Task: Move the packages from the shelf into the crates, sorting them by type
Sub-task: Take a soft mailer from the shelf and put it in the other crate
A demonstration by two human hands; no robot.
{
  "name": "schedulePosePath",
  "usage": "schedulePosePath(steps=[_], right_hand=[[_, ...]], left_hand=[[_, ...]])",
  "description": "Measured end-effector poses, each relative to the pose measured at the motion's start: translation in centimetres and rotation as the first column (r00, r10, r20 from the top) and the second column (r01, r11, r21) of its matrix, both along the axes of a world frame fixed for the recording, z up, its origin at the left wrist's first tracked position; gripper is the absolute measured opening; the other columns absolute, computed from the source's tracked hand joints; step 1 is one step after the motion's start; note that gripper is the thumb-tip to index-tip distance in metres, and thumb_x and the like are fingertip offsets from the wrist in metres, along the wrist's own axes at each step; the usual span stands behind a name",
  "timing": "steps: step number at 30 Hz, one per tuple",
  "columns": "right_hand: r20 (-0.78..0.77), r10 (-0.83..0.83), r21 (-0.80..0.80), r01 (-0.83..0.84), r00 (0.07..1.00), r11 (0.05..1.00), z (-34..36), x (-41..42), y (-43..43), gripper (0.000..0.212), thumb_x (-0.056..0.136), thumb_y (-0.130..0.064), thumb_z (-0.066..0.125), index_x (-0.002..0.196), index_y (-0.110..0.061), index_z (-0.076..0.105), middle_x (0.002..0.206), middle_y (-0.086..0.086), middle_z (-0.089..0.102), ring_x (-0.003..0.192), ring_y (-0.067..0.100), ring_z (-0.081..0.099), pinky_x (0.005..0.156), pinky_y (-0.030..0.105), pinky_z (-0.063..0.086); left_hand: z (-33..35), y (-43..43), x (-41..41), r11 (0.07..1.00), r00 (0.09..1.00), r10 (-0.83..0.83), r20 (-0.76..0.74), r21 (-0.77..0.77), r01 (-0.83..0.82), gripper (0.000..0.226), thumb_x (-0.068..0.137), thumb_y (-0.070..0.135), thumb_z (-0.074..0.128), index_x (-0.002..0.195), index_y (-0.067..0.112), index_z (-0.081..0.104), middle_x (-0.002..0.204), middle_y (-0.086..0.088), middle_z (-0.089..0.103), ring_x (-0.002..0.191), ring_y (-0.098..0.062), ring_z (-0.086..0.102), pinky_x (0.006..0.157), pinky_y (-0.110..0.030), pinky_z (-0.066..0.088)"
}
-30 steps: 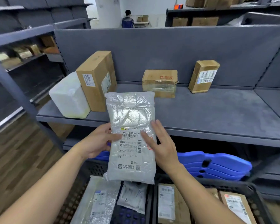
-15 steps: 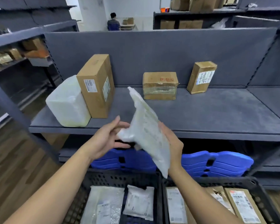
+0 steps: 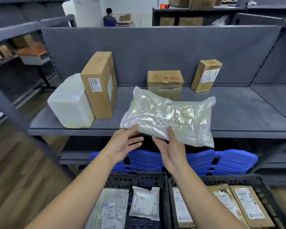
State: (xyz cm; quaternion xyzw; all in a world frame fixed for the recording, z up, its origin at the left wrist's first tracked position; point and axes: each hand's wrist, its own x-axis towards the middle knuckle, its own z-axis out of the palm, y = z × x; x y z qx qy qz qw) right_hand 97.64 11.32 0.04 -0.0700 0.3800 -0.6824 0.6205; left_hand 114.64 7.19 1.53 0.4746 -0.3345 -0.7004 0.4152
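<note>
**Clear bag held at the shelf's front edge**

We hold the clear plastic bag (image 3: 168, 116) nearly flat in the air over the front edge of the grey shelf (image 3: 238, 113), above the crates. Our right hand (image 3: 171, 151) grasps its near edge, thumb on top. Our left hand (image 3: 122, 146) is released, palm up, straight fingertips touching the bag's near left corner. On the shelf stand a white wrapped block (image 3: 69, 103), a tall cardboard box (image 3: 99, 85), a taped box (image 3: 165, 83) and a tilted small box (image 3: 206, 75). The left crate (image 3: 139, 176) holds bags, the right crate (image 3: 261, 187) cardboard parcels.
</note>
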Motion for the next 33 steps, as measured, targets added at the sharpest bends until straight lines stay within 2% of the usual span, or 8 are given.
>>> schedulePosePath(steps=[4, 12, 16, 21, 24, 26, 30, 33], right_hand=[[-0.064, 0.027, -0.002, -0.027, 0.998, 1.000, 0.0, 0.0, -0.1, 0.045, 0.100, -0.025, 0.070, 0.140, -0.007, 0.058, 0.124, 0.012, 0.076, 0.106, 0.033, 0.076, 0.092, 0.041, 0.063], [-0.183, 0.027, 0.001, -0.027, 0.983, 1.000, -0.1, 0.1, -0.2, 0.046, 0.098, -0.026, 0.073, 0.138, -0.007, 0.060, 0.122, 0.012, 0.076, 0.102, 0.031, 0.077, 0.083, 0.037, 0.065], [-0.436, -0.177, 0.038, 0.214, 0.883, 0.976, -0.8, 0.1, -0.4, 0.062, 0.083, -0.028, 0.089, 0.131, -0.014, 0.053, 0.123, 0.006, 0.067, 0.103, 0.024, 0.073, 0.090, 0.046, 0.063], [-0.899, -0.357, -0.212, 0.464, 0.252, 0.860, -2.1, -0.6, -0.4, 0.096, 0.059, -0.043, 0.100, 0.133, -0.010, 0.049, 0.140, 0.009, 0.037, 0.128, 0.028, 0.041, 0.116, 0.055, 0.038], [-0.818, -0.427, -0.503, 0.120, -0.384, 0.856, -2.9, -1.2, -1.2, 0.074, 0.073, -0.046, 0.088, 0.133, -0.013, 0.060, 0.150, 0.018, 0.042, 0.143, 0.039, 0.035, 0.118, 0.064, 0.022], [-0.682, -0.456, -0.486, -0.112, -0.571, 0.867, -2.9, -1.6, -2.1, 0.061, 0.073, -0.021, 0.088, 0.130, -0.017, 0.066, 0.151, 0.015, 0.051, 0.147, 0.040, 0.037, 0.118, 0.067, 0.017], [-0.717, -0.468, -0.454, -0.164, -0.517, 0.876, -2.6, -1.7, -3.6, 0.072, 0.061, 0.012, 0.080, 0.128, -0.011, 0.071, 0.138, 0.009, 0.068, 0.135, 0.039, 0.057, 0.115, 0.064, 0.034], [-0.822, -0.499, -0.491, -0.103, -0.274, 0.865, -1.9, -1.2, -3.9, 0.056, 0.075, 0.008, 0.065, 0.127, -0.011, 0.073, 0.122, 0.005, 0.076, 0.112, 0.027, 0.069, 0.097, 0.041, 0.054]], left_hand=[[-0.4, 0.1, -0.1, 0.996, 0.975, 0.087, -0.205, 0.040, -0.080, 0.030, 0.101, 0.013, 0.067, 0.131, 0.009, 0.065, 0.125, -0.015, 0.075, 0.111, -0.030, 0.074, 0.085, -0.041, 0.064], [-0.2, 0.0, -0.3, 0.986, 0.949, 0.167, -0.268, 0.036, -0.164, 0.028, 0.102, 0.001, 0.060, 0.130, 0.004, 0.062, 0.122, -0.018, 0.075, 0.110, -0.033, 0.074, 0.087, -0.041, 0.064], [0.2, -0.2, -0.2, 0.971, 0.926, 0.235, -0.294, 0.019, -0.240, 0.027, 0.101, 0.000, 0.061, 0.127, 0.008, 0.064, 0.120, -0.016, 0.076, 0.109, -0.032, 0.075, 0.083, -0.040, 0.065], [1.6, -0.1, -0.3, 0.953, 0.926, 0.258, -0.277, -0.087, -0.291, 0.024, 0.102, 0.000, 0.060, 0.121, 0.014, 0.066, 0.110, -0.008, 0.080, 0.108, -0.029, 0.075, 0.088, -0.041, 0.064], [2.1, -0.3, -0.4, 0.948, 0.938, 0.246, -0.243, -0.143, -0.285, 0.023, 0.103, 0.001, 0.060, 0.120, 0.015, 0.066, 0.110, -0.008, 0.080, 0.108, -0.029, 0.075, 0.089, -0.041, 0.063], [2.3, -0.2, -0.6, 0.953, 0.951, 0.212, -0.225, -0.167, -0.252, 0.024, 0.102, 0.000, 0.060, 0.121, 0.014, 0.065, 0.112, -0.008, 0.080, 0.109, -0.030, 0.075, 0.088, -0.042, 0.064], [2.4, -0.2, -0.4, 0.963, 0.961, 0.124, -0.246, -0.205, -0.176, 0.030, 0.098, 0.004, 0.066, 0.126, 0.014, 0.062, 0.124, -0.012, 0.075, 0.114, -0.033, 0.073, 0.089, -0.047, 0.064], [2.2, -0.6, 0.2, 0.952, 0.983, 0.031, -0.179, -0.296, -0.084, 0.041, 0.090, 0.014, 0.078, 0.128, 0.016, 0.063, 0.139, -0.010, 0.067, 0.128, -0.029, 0.065, 0.099, -0.053, 0.058]])
